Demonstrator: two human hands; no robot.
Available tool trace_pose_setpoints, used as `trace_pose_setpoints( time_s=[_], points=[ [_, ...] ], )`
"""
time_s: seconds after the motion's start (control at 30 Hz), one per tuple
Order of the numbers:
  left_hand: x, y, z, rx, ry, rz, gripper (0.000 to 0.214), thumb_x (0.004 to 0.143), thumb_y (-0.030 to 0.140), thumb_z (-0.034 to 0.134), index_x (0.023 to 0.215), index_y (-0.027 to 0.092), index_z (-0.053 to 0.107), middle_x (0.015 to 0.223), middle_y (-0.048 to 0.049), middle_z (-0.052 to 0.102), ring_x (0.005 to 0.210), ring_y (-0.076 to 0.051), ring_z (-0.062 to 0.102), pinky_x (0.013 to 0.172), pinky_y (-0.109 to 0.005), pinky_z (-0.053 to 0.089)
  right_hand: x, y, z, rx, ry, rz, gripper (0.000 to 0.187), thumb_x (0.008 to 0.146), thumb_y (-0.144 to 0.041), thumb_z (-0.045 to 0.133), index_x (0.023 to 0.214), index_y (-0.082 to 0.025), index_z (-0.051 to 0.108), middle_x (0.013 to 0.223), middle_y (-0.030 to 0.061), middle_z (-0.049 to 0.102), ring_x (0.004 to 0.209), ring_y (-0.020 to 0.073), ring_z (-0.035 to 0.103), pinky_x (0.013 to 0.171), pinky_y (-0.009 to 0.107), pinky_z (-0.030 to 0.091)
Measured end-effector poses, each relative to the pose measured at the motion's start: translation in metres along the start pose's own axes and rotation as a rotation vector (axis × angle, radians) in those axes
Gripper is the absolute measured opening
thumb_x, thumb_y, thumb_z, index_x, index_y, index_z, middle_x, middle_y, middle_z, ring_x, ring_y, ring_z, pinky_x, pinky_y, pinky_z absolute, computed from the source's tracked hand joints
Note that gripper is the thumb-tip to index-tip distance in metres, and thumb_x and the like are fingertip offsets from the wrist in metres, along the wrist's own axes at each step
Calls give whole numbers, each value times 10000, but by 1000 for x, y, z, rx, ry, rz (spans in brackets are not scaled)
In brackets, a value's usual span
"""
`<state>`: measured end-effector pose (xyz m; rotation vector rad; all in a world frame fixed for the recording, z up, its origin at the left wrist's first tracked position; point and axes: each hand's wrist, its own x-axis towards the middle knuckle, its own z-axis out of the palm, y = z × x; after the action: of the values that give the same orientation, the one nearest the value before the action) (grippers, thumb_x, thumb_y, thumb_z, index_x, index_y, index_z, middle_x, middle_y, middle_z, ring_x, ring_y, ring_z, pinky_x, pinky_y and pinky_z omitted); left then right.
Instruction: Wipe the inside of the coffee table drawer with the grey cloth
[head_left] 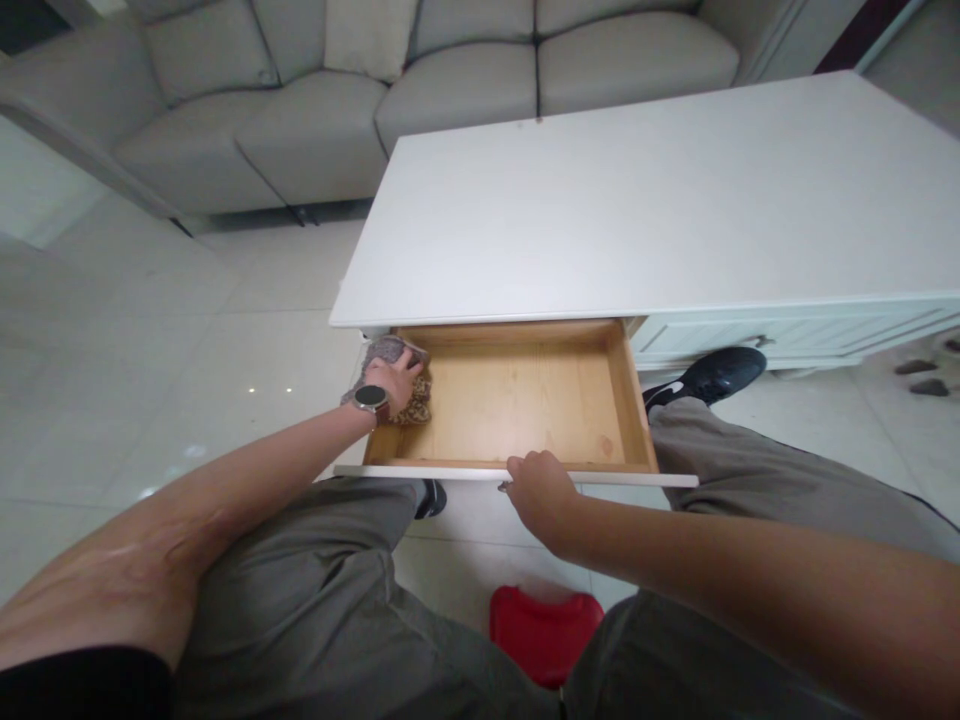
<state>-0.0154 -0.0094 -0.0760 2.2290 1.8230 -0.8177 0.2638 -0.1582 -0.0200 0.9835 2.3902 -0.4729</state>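
A wooden drawer [517, 400] with a white front stands pulled out of a white coffee table [615, 210]. My left hand [394, 380], a watch on its wrist, presses a patterned cloth [411, 405] over the drawer's left side wall. Part of the cloth hangs inside and part lies outside the wall. My right hand [541, 490] is closed at the middle of the drawer front, its fingers around the metal handle [504, 487], which is mostly hidden by them. Bare wood shows on the drawer's bottom.
Behind the table runs a grey sofa [465, 95]. A red plastic seat [546, 630] is below me, between my legs. My right shoe [712, 378] rests against the table front, near a second drawer [735, 335] that is closed. Pale tiles [187, 370] cover the floor.
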Motion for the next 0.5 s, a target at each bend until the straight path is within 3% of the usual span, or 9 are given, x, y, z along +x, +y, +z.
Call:
trace_pose_setpoints(
  time_s=[0.07, 0.13, 0.27, 0.5],
  points=[
    [3, -2, -2, 18, 94, -129, 706, 933, 415, 550, 1614, 343, 380, 1747, -141, 192, 1277, -505, 486, 892, -575, 463, -1, -1, -3, -39, -52, 16, 125, 887, -265, 691, 953, -189, 764, 1082, 165, 695, 915, 287, 705, 748, 428, 579],
    [4, -2, 0, 17, 130, -174, 695, 936, 458, 555, 1606, 386, 385, 1749, -106, 200, 1273, -499, 479, 893, -551, 463, -1, -1, -5, -42, -52, 14, 134, 884, -261, 693, 967, -186, 766, 1085, 167, 694, 917, 290, 705, 747, 430, 579],
    [2, 1, 9, 49, 123, -168, 671, 910, 564, 581, 1547, 375, 488, 1748, -108, 186, 1301, -553, 412, 891, -599, 450, -1, -1, -8, -47, -51, 4, 142, 889, -256, 683, 986, -197, 768, 1094, 164, 699, 895, 276, 709, 732, 414, 582],
    [4, -4, 13, 84, 125, -76, 617, 923, 495, 537, 1497, 269, 541, 1735, -137, 218, 1288, -519, 431, 901, -572, 446, -6, -1, -16, -92, -103, -14, 216, 888, -230, 698, 1090, -195, 764, 1159, 168, 692, 957, 283, 709, 754, 405, 587]
  ],
)
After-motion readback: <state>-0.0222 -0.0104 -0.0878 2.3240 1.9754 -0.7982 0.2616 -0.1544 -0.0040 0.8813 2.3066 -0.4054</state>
